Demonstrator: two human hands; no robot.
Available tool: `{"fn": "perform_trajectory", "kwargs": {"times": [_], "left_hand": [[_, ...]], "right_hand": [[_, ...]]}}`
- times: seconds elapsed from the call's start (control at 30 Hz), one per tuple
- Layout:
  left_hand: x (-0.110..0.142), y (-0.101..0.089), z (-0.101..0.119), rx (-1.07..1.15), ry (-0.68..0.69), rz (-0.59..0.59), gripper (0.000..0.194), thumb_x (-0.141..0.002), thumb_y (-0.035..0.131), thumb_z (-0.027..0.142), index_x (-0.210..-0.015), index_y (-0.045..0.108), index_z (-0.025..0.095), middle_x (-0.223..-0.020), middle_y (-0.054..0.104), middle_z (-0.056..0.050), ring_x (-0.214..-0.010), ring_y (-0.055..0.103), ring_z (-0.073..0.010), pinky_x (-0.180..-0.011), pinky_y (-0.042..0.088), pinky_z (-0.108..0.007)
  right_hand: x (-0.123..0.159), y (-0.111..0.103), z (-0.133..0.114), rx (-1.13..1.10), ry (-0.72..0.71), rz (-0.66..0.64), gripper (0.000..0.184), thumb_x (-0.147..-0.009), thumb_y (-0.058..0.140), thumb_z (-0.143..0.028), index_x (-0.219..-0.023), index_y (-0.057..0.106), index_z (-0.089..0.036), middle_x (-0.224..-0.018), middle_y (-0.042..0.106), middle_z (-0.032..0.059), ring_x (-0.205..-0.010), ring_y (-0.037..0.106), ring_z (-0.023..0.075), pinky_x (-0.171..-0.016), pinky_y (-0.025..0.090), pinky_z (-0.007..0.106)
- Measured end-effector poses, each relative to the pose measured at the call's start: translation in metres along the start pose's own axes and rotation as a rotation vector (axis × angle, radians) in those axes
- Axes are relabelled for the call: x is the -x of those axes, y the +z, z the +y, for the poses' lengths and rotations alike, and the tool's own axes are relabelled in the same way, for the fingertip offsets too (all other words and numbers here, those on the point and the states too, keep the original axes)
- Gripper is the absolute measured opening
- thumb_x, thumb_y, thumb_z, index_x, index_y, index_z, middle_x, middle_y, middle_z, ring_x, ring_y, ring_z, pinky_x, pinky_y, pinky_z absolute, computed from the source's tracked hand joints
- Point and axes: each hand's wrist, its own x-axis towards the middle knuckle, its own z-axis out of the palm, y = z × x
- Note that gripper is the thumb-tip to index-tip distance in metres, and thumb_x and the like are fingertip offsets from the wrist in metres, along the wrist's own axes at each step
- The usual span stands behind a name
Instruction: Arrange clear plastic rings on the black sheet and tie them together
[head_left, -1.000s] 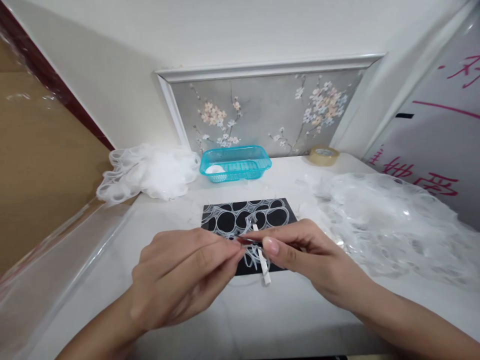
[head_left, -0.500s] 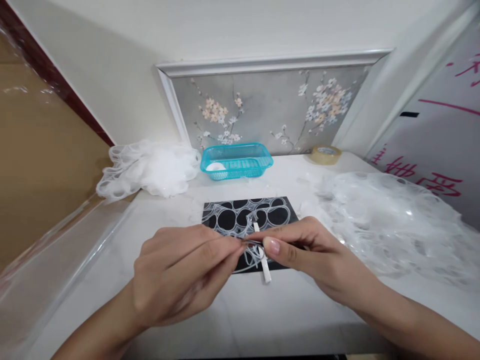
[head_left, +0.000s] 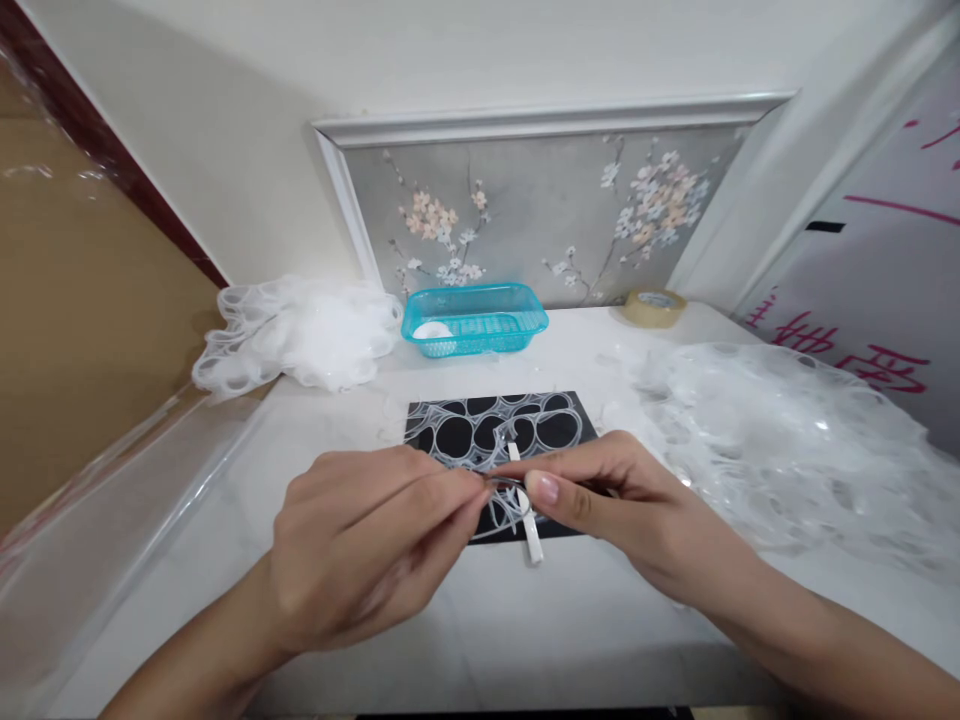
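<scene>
My left hand (head_left: 375,540) is closed in a pinch at the near edge of a black mat (head_left: 454,437). Its fingertips hold the end of a thin, clear plastic ring (head_left: 517,512). Close against it, my right hand (head_left: 622,500) pinches a slim dark tool (head_left: 600,489), perhaps tweezers; the fingers hide most of it. The two hands' fingertips nearly touch. Beneath them, a narrow white stick (head_left: 533,545) lies across the mat. Clear ring-shaped plastic webbing (head_left: 559,430) covers much of the black surface, with loose strands around it.
A turquoise basket (head_left: 480,345) with a white round item (head_left: 433,331) inside stands by the wall. White netted rings (head_left: 300,335) are heaped at left, clear ring sheets (head_left: 787,450) at right. A tape roll (head_left: 655,309) sits behind. Cardboard (head_left: 90,280) borders the left.
The view has shifted very slightly. Both hands keep their pinch at nearly the same place, with only a slight movement of the fingertips and the strands below.
</scene>
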Motion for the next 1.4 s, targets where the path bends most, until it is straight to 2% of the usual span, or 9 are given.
{"fn": "perform_trajectory", "kwargs": {"times": [0.2, 0.37, 0.6, 0.77, 1.0, 1.17, 1.27, 1.4], "left_hand": [[-0.0009, -0.0011, 0.0006, -0.010, -0.018, -0.042, 0.006, -0.079, 0.063, 0.009, -0.080, 0.063, 0.015, -0.066, 0.066, 0.003, -0.056, 0.060, -0.0061, -0.052, 0.045, -0.017], [-0.0019, -0.0008, 0.0027, -0.032, -0.070, -0.053, 0.008, -0.082, 0.060, 0.010, -0.081, 0.062, 0.018, -0.064, 0.065, 0.005, -0.054, 0.059, -0.0061, -0.051, 0.044, -0.017], [-0.0006, 0.0002, 0.0030, -0.057, -0.110, -0.064, 0.009, -0.084, 0.058, 0.013, -0.077, 0.061, 0.020, -0.059, 0.061, 0.007, -0.049, 0.055, -0.0055, -0.046, 0.039, -0.019], [-0.0005, -0.0005, 0.0034, -0.056, -0.113, -0.069, 0.009, -0.084, 0.058, 0.014, -0.077, 0.061, 0.019, -0.059, 0.061, 0.007, -0.048, 0.053, -0.0052, -0.045, 0.038, -0.018], [-0.0020, -0.0028, 0.0041, -0.055, -0.128, -0.091, 0.011, -0.085, 0.057, 0.015, -0.076, 0.061, 0.019, -0.058, 0.060, 0.007, -0.046, 0.052, -0.0053, -0.044, 0.037, -0.019], [-0.0006, -0.0007, 0.0017, -0.052, -0.061, -0.060, 0.009, -0.084, 0.060, 0.015, -0.076, 0.061, 0.018, -0.059, 0.063, 0.005, -0.049, 0.056, -0.0062, -0.047, 0.041, -0.018], [0.0001, -0.0012, 0.0008, -0.055, -0.022, -0.080, 0.007, -0.083, 0.060, 0.014, -0.078, 0.061, 0.017, -0.064, 0.066, 0.005, -0.052, 0.059, -0.0066, -0.048, 0.043, -0.018], [0.0007, -0.0039, 0.0010, -0.046, -0.028, -0.073, 0.007, -0.083, 0.061, 0.011, -0.079, 0.061, 0.017, -0.064, 0.066, 0.005, -0.052, 0.059, -0.0065, -0.049, 0.044, -0.019]], "right_hand": [[0.0007, 0.0002, -0.0003, 0.016, 0.017, -0.007, 0.032, -0.086, 0.055, -0.045, -0.100, 0.075, -0.024, -0.061, 0.056, 0.0018, -0.066, 0.050, 0.0147, -0.060, 0.044, 0.027], [0.0007, -0.0002, 0.0023, 0.008, 0.016, 0.004, 0.029, -0.086, 0.056, -0.044, -0.101, 0.074, -0.026, -0.059, 0.056, 0.0005, -0.065, 0.051, 0.0137, -0.057, 0.043, 0.025], [0.0003, -0.0003, 0.0045, 0.032, 0.007, 0.021, 0.029, -0.086, 0.057, -0.043, -0.103, 0.073, -0.026, -0.069, 0.063, 0.0027, -0.065, 0.050, 0.0134, -0.054, 0.040, 0.025], [0.0002, 0.0005, 0.0035, 0.064, -0.001, 0.027, 0.031, -0.087, 0.056, -0.043, -0.105, 0.073, -0.024, -0.069, 0.062, 0.0025, -0.060, 0.045, 0.0115, -0.053, 0.038, 0.025], [0.0001, 0.0012, 0.0012, 0.077, -0.016, 0.032, 0.029, -0.087, 0.057, -0.041, -0.103, 0.074, -0.023, -0.071, 0.063, 0.0040, -0.063, 0.048, 0.0131, -0.053, 0.039, 0.026], [0.0006, 0.0009, 0.0004, 0.096, -0.024, 0.043, 0.030, -0.087, 0.056, -0.042, -0.101, 0.074, -0.023, -0.069, 0.061, 0.0028, -0.059, 0.044, 0.0115, -0.051, 0.035, 0.024], [0.0016, -0.0003, 0.0010, 0.101, -0.030, 0.059, 0.030, -0.087, 0.056, -0.043, -0.097, 0.075, -0.021, -0.063, 0.056, 0.0014, -0.057, 0.040, 0.0109, -0.050, 0.032, 0.024], [0.0031, -0.0023, 0.0007, 0.086, -0.028, 0.059, 0.027, -0.087, 0.057, -0.041, -0.093, 0.076, -0.023, -0.065, 0.058, 0.0014, -0.063, 0.047, 0.0127, -0.056, 0.038, 0.025]]}}
